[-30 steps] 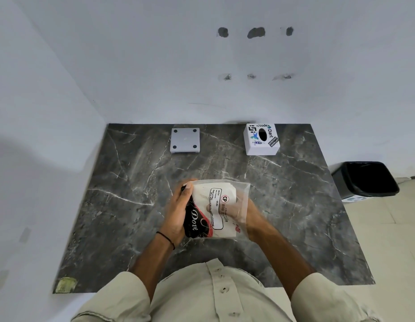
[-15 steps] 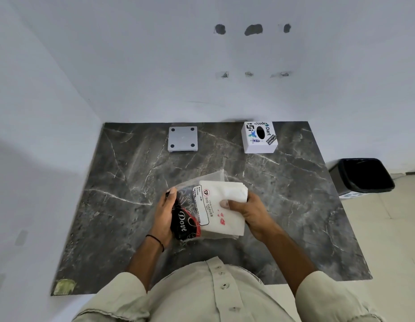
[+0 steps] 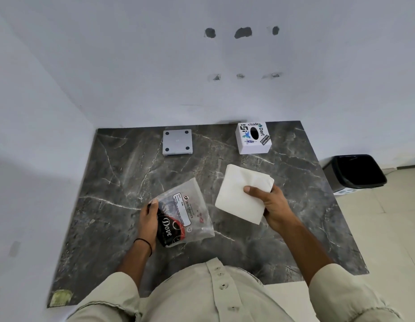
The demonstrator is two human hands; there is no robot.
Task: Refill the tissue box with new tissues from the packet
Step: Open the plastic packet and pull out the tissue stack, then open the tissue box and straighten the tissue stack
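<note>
Head view: my right hand (image 3: 275,206) is pinching the tissue stack (image 3: 242,194) closed-grip, tissue box (image 3: 253,138) lying straight ahead on the worktop (image 3: 122,173), nearer this hand, while my left hand (image 3: 149,219) is clutching the packet (image 3: 185,211).

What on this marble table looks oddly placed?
The flat grey square plate lies with four dark feet upward, apart from the white stickered tissue box; it may be the box's base. Wall shows patchy holes.
</note>
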